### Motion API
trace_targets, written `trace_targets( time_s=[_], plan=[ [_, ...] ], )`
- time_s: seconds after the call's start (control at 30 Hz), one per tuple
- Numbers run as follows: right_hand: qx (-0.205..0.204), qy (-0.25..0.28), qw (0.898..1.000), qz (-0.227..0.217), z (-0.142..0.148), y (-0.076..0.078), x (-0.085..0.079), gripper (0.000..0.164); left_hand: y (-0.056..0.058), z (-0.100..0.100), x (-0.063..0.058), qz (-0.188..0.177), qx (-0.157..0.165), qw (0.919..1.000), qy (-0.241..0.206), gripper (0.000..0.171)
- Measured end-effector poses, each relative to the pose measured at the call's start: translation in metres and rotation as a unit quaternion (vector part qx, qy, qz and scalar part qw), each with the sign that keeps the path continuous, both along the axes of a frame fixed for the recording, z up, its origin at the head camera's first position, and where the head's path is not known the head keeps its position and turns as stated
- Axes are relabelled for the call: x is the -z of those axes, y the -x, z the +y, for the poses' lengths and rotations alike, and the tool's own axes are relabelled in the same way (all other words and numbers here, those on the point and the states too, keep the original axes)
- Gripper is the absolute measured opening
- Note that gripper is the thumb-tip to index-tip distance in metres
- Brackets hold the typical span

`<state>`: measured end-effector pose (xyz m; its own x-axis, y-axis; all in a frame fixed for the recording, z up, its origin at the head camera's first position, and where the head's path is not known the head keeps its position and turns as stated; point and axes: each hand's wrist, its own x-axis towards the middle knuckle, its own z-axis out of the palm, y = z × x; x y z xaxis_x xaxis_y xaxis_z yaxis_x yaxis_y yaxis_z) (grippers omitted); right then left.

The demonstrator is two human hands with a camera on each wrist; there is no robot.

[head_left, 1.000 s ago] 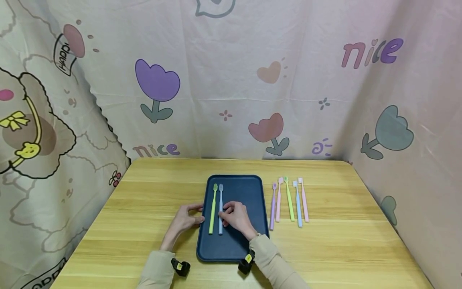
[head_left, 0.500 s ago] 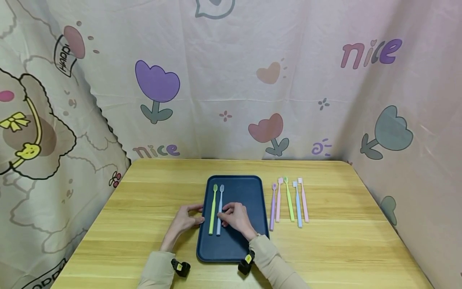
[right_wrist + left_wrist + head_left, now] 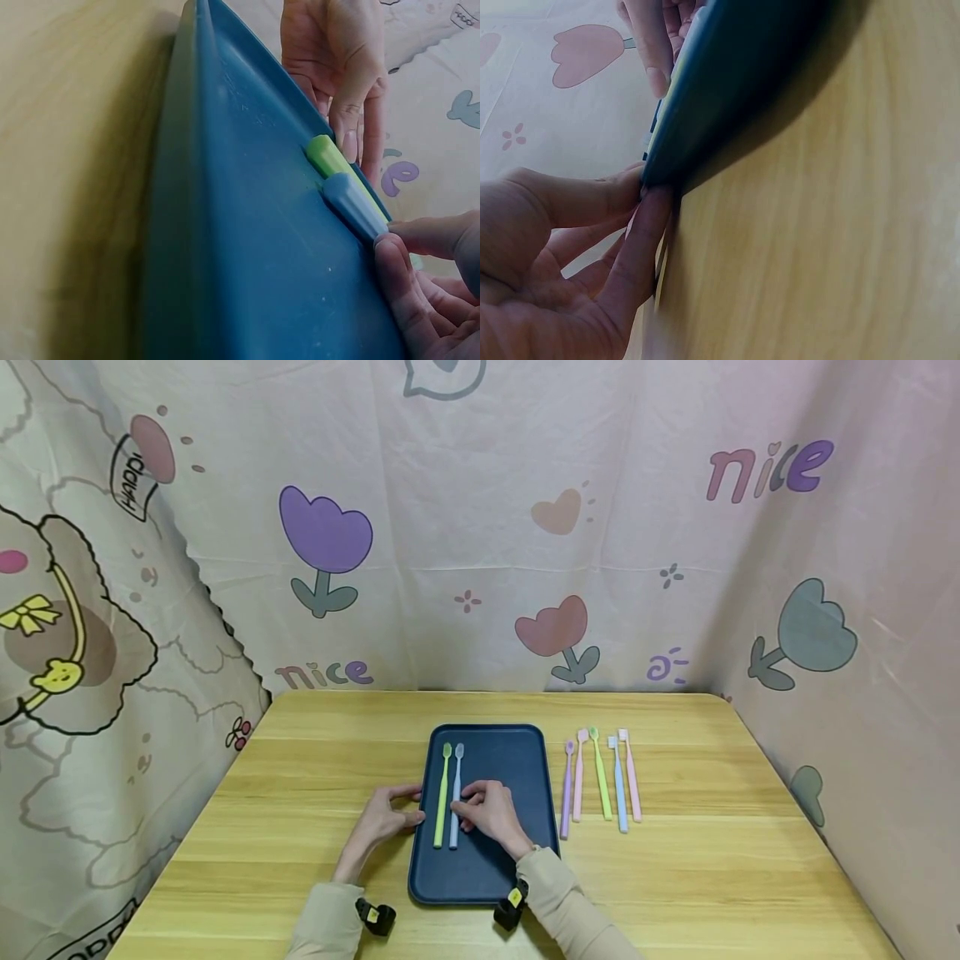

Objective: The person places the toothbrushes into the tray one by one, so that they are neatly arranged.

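Note:
A dark blue tray (image 3: 517,760) lies on the table, with a green toothbrush (image 3: 441,802) and a light blue toothbrush (image 3: 453,831) side by side along its left part, heads pointing away. My right hand (image 3: 493,814) pinches the blue toothbrush at its handle between thumb and forefinger, as the right wrist view also shows. At the tray's left edge, my left hand (image 3: 382,818) touches the rim with thumb and fingertips, which stand a little apart. In the left wrist view the fingers (image 3: 641,247) meet the tray's side. The fingertips are partly hidden at the rim.
Right of the tray, several toothbrushes lie in a row on the wooden table (image 3: 712,827): a purple one (image 3: 567,793), a pink one (image 3: 578,781), a green one (image 3: 602,781), a blue one (image 3: 620,789) and another pink one (image 3: 633,781). A printed curtain (image 3: 450,527) hangs behind.
The handle end of the blue toothbrush on the tray has shifted slightly left, nearer the green one, with the right hand pinching it. The left hand has stayed at the tray's edge.

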<state>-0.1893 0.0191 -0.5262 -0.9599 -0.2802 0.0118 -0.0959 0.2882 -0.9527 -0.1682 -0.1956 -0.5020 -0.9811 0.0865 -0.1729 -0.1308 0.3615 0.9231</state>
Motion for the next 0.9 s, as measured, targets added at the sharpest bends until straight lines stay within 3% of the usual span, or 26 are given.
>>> trace_targets(
  time_s=[0.3,0.63,0.9],
  plan=[
    [-0.007,-0.010,1.000,0.026,0.0010,-0.0002,0.0023,0.025,0.0003,0.0006,-0.0006,-0.001,0.007,1.0000,-0.002,0.049],
    [0.005,-0.015,1.000,-0.001,-0.0006,0.0001,0.0005,0.025,0.0017,0.0007,0.0023,0.000,-0.002,1.0000,-0.002,0.048],
    [0.005,-0.002,1.000,0.009,-0.0010,0.0008,0.0026,0.023,0.0008,0.0009,0.0014,-0.005,0.000,1.0000,-0.007,0.049]
  ],
)
